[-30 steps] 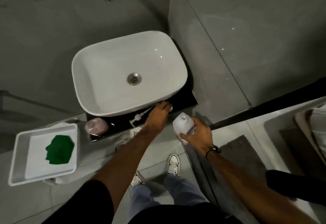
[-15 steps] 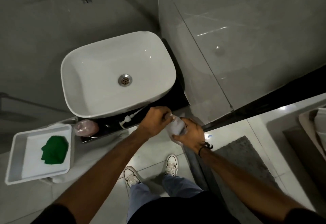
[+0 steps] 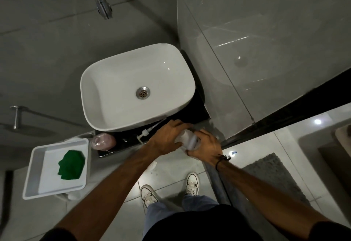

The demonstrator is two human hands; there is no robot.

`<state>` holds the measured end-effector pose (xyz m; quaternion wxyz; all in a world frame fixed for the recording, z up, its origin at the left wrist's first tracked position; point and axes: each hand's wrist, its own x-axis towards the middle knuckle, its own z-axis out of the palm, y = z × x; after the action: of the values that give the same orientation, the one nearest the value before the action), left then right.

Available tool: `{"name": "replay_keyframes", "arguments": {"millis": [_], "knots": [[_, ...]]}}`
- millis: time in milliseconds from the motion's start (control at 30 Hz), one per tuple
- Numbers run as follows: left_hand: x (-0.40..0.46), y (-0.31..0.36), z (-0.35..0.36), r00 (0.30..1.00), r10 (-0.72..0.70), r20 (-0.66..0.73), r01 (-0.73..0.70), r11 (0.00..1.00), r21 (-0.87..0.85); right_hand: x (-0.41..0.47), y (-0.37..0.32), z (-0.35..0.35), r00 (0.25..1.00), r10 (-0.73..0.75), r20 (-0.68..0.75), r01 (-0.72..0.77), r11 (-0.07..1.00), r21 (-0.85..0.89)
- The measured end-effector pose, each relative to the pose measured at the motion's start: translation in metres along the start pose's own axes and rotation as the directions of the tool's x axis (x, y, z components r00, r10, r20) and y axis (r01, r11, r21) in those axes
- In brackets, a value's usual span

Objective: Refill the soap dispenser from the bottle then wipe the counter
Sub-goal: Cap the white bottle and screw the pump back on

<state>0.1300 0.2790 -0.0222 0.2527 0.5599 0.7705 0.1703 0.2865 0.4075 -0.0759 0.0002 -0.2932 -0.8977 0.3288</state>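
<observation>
Between both hands sits the bottle [image 3: 187, 139]: the right hand [image 3: 204, 146] wraps its body, the left hand [image 3: 167, 139] closes over its top. Just left of them lies the pump [image 3: 144, 133] on the table [image 3: 121, 142].

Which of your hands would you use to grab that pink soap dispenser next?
Probably the left hand: it is nearer the pink soap dispenser on the black counter. The right hand grips the white plastic bottle from the far side.

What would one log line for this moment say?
both hands on bottle | pump lying on counter | cloth in tray
</observation>
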Motion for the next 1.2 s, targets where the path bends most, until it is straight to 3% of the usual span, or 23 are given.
{"name": "replay_keyframes", "arguments": {"millis": [100,167,267,433,533,600,700,800,967,1100,1200], "knots": [[-0.001,0.006,-0.002,0.981,-0.17,-0.088,0.18,0.976,0.124,0.001,-0.002,0.001,1.0,-0.013,0.009,0.013,1.0,-0.021],[0.0,0.007,-0.006,0.992,-0.115,-0.057,0.125,0.97,0.21,0.001,-0.003,0.003,0.999,-0.008,0.041,0.009,0.999,-0.045],[-0.004,0.009,-0.013,0.997,0.006,0.075,-0.013,0.995,0.096,0.0,-0.003,0.005,0.998,0.021,0.063,-0.017,0.997,-0.072],[-0.004,0.018,-0.011,0.965,-0.256,-0.062,0.264,0.937,0.228,-0.002,-0.004,0.006,0.998,0.005,0.061,0.0,0.997,-0.074],[-0.003,0.015,-0.008,0.993,-0.109,0.037,0.102,0.982,0.159,-0.002,-0.003,0.007,0.998,0.002,0.062,0.003,0.997,-0.082],[-0.008,0.012,-0.01,1.0,-0.022,0.022,0.022,0.999,0.028,-0.003,-0.001,0.007,0.999,0.003,0.054,0.001,0.997,-0.081],[-0.013,0.011,-0.004,0.992,-0.112,-0.054,0.109,0.993,-0.054,-0.004,0.0,0.007,0.999,-0.008,0.038,0.011,0.998,-0.065],[-0.01,0.009,0.009,0.975,-0.223,-0.02,0.224,0.973,0.059,-0.003,-0.001,0.007,0.997,-0.054,0.055,0.057,0.996,-0.07],[-0.013,0.0,0.015,0.991,-0.061,-0.12,0.062,0.998,0.009,-0.002,0.0,0.006,0.994,-0.057,0.091,0.061,0.997,-0.039],[-0.039,-0.023,0.024,0.942,-0.241,-0.233,0.235,0.97,-0.056,-0.005,-0.001,-0.001,0.988,0.088,-0.127,-0.07,0.988,0.14],[-0.055,-0.054,0.033,0.875,-0.383,-0.297,0.412,0.911,0.038,0.003,-0.007,-0.014,0.92,0.278,-0.274,-0.195,0.935,0.295]]}}
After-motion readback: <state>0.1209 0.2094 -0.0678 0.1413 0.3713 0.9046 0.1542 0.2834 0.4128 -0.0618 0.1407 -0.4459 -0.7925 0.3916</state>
